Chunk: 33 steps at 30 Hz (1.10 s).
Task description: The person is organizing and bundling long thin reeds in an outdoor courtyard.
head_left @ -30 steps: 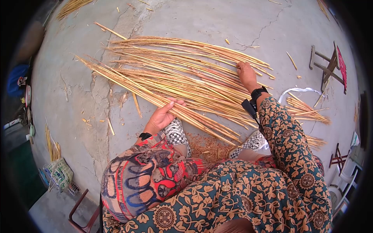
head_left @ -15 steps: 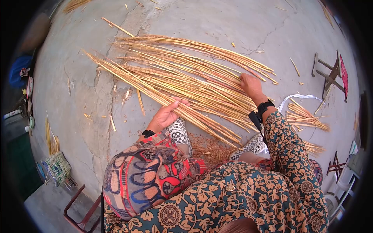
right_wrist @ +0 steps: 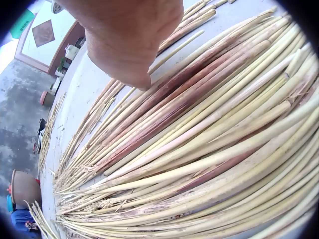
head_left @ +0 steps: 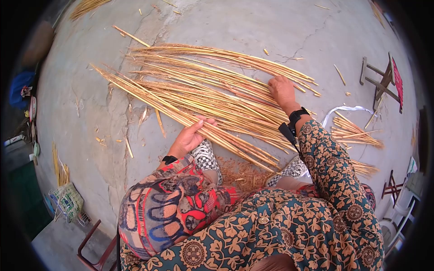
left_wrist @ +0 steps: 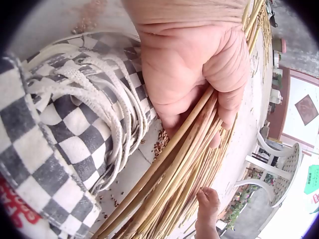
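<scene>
A bunch of long yellow-brown stalks (head_left: 162,106) slants across my left hand (head_left: 188,136), whose thumb lies over it and whose fingers curl beneath. In the left wrist view, the left hand (left_wrist: 194,64) grips these stalks (left_wrist: 169,174) close above the checkered shoe. My right hand (head_left: 282,92) is bent down over the upper part of the spread stalks (head_left: 212,92) on the floor. The right wrist view shows the right hand (right_wrist: 124,40) with a fingertip at a thin pale stalk (right_wrist: 177,52), pinching it; the other fingers are hidden.
Checkered shoes (head_left: 207,156) flank reddish chaff (head_left: 244,174). A small stool (head_left: 384,79) stands at right, near a white strip (head_left: 346,108) and a pile of shorter stalks (head_left: 355,131). A woven basket (head_left: 68,201) holding stalks stands at lower left. Cracks and loose bits mark the concrete floor (head_left: 253,27).
My right hand has shifted slightly up and left along the spread stalks. The left hand still holds its bunch in nearly the same place. The head view has swayed a little.
</scene>
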Motion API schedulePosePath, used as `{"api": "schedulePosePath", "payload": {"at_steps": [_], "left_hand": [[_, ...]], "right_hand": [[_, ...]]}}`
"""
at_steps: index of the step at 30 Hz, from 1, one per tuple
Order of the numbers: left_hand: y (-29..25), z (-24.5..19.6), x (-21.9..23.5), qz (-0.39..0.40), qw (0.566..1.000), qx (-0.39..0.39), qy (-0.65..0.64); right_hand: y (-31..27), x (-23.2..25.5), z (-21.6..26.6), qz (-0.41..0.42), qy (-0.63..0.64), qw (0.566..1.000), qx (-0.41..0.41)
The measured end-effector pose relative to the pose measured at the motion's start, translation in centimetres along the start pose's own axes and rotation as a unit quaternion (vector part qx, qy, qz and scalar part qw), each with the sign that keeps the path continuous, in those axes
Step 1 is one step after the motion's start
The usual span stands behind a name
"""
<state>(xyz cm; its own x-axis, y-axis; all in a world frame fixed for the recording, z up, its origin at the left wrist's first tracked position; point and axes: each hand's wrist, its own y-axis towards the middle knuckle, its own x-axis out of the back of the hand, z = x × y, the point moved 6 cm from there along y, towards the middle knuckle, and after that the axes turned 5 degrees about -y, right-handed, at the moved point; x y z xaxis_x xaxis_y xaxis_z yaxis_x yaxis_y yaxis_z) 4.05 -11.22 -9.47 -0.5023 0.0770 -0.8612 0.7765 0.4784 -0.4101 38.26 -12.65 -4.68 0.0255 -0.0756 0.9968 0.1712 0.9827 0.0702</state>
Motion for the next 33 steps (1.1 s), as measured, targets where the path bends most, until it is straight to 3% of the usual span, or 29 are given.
{"api": "schedulePosePath", "payload": {"at_steps": [1,4,7,8,11,15,21,29,33], "left_hand": [[0.0,0.0,0.1,-0.002,1.0,-0.001,0.0],[0.1,-0.1,0.1,-0.008,1.0,0.013,0.002],[0.1,0.1,-0.1,-0.006,1.0,0.018,0.001],[0.1,0.1,-0.1,-0.004,1.0,0.015,0.002],[-0.1,0.0,0.1,-0.017,1.0,0.013,0.002],[-0.1,0.0,-0.1,-0.014,1.0,0.011,-0.002],[0.1,0.0,0.0,-0.02,0.999,0.025,-0.009],[0.0,0.0,-0.2,-0.011,1.0,0.017,-0.015],[0.0,0.1,-0.2,-0.001,1.0,0.01,-0.018]], "right_hand": [[-0.2,0.6,0.3,-0.014,0.015,1.0,0.014],[-1.4,0.9,1.0,0.076,0.109,0.987,0.095],[-1.1,1.7,-1.6,-0.054,0.133,0.988,-0.051],[-0.5,1.5,-2.4,-0.051,0.089,0.992,-0.075],[1.8,1.3,-3.4,-0.054,0.034,0.996,-0.055],[2.9,-2.5,-5.1,0.113,0.03,0.991,-0.065],[-1.9,-2.5,-1.7,0.137,-0.087,0.985,-0.065],[-3.7,-2.1,-0.9,0.09,-0.073,0.989,-0.087],[-2.0,0.0,-0.4,0.029,-0.052,0.997,-0.043]]}}
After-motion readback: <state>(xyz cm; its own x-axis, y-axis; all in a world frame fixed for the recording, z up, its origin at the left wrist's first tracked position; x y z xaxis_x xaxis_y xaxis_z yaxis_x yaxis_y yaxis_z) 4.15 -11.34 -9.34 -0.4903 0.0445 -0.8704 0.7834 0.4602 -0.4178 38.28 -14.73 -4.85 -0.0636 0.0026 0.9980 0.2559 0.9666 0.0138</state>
